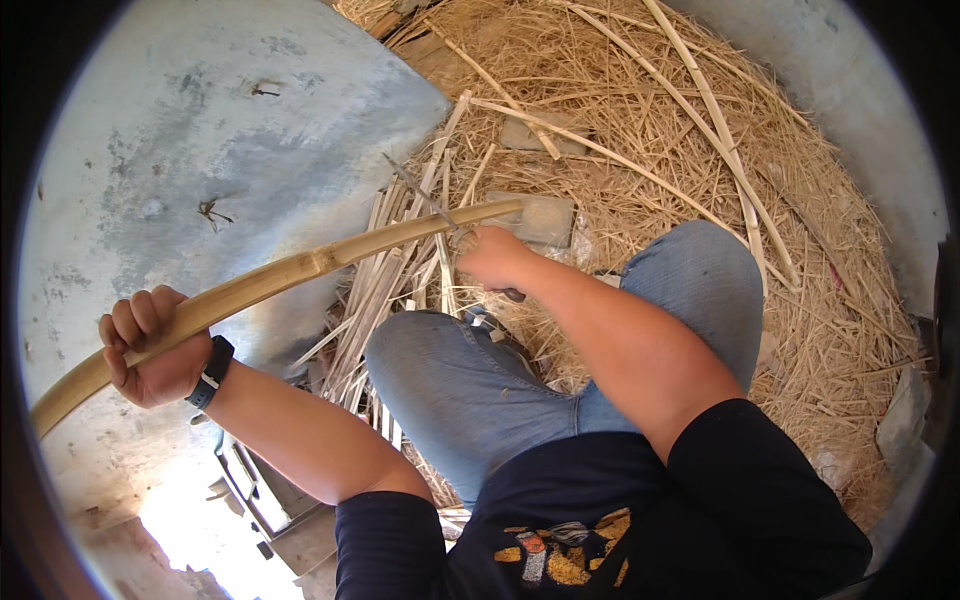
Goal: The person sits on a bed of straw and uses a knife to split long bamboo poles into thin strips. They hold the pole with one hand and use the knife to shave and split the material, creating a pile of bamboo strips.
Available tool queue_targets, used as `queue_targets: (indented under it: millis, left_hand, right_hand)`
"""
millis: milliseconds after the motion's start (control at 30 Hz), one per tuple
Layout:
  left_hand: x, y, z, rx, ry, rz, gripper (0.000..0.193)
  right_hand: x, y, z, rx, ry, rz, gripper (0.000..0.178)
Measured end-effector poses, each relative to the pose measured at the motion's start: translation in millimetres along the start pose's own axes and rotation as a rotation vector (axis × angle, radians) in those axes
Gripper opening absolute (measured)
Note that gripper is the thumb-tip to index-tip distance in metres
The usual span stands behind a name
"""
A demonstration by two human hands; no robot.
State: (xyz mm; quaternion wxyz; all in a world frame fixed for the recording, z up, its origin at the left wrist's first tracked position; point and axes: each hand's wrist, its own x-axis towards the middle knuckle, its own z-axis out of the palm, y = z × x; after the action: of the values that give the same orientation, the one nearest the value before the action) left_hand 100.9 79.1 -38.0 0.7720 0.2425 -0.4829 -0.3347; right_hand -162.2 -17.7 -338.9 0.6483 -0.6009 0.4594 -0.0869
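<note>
A long split bamboo pole [262,282] slants across in front of me, from the far left up to the middle. My left hand [150,345], with a dark band at the wrist, is wrapped round its near-left part. My right hand [487,257] is closed on a knife [418,188]; the thin blade points up and left, and the dark handle end shows below my fist. That blade lies across the bamboo close to its far end. My fingers hide most of the handle.
Several pale bamboo strips [385,245] lie in a pile beyond my bent knees. Straw-like shavings [640,130] cover the floor, with long strips [715,130] across them. A flat block [545,220] sits under the pole's far end. A bluish wall [230,130] rises at left.
</note>
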Motion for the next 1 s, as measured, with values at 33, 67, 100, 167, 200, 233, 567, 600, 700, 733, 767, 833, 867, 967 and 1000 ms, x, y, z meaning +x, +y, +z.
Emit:
queue_targets:
  millis: [33,67,100,167,200,233,567,600,700,733,767,833,867,967,1000]
  left_hand:
    - [-1.2,-1.6,1.2,0.018,0.042,0.028,0.017]
    - [1.3,-2.7,3.9,0.008,0.006,0.02,0.017]
    - [3.6,-3.9,6.3,-0.002,-0.029,0.012,0.017]
    - [7.9,-7.4,13.5,0.012,-0.042,0.01,0.018]
    - [9.2,-9.7,18.7,0.035,-0.021,0.016,0.019]
    - [9.8,-11.9,24.3,0.059,0.002,0.023,0.02]
    - [8.9,-43.0,79.6,0.501,0.266,0.215,0.051]
    - [8.7,-46.2,88.3,0.479,0.295,0.194,0.056]
    - [7.3,-38.5,82.2,0.294,0.274,0.084,0.042]
    - [6.8,-30.9,75.5,0.23,0.225,0.032,0.041]
    - [6.4,-39.8,87.1,0.276,0.308,0.071,0.041]
    - [7.6,-32.9,83.4,0.259,0.216,0.049,0.041]
    - [7.5,-35.2,80.5,0.239,0.172,0.023,0.041]
    - [8.2,-33.3,70.2,0.147,0.008,-0.039,0.041]
    - [8.2,-30.1,64.5,0.113,-0.063,-0.062,0.041]
  right_hand:
    - [-1.3,-0.5,0.5,0.014,-0.006,-0.006,0.051]
    - [-2.5,-3.4,0.4,0.031,-0.009,-0.017,0.051]
    - [-1.1,-2.4,2.4,-0.022,0.026,-0.038,0.053]
    - [-1.0,-4.7,-1.2,-0.002,-0.006,-0.026,0.055]
    - [-0.9,-8.0,-2.6,0.01,-0.023,-0.024,0.056]
    - [4.5,-3.1,2.3,-0.049,0.046,-0.072,0.056]
    - [8.9,3.5,-6.0,0.263,0.018,0.053,0.058]
    - [11.4,3.8,-5.3,0.25,0.021,0.058,0.059]
    - [6.8,-4.3,-7.4,0.296,-0.013,0.086,0.06]
    - [1.0,-9.4,-7.2,0.307,-0.027,0.065,0.059]
    - [-3.4,-12.4,-12.4,0.32,-0.027,0.046,0.057]
    - [-16.8,-32.1,-13.5,0.347,-0.082,-0.012,0.047]
    - [-24.4,-39.8,-17.2,0.359,-0.112,-0.042,0.038]
    - [-54.8,-72.3,-31.5,0.329,-0.258,-0.156,0.032]
    - [-64.4,-83.8,-35.5,0.306,-0.32,-0.199,0.033]
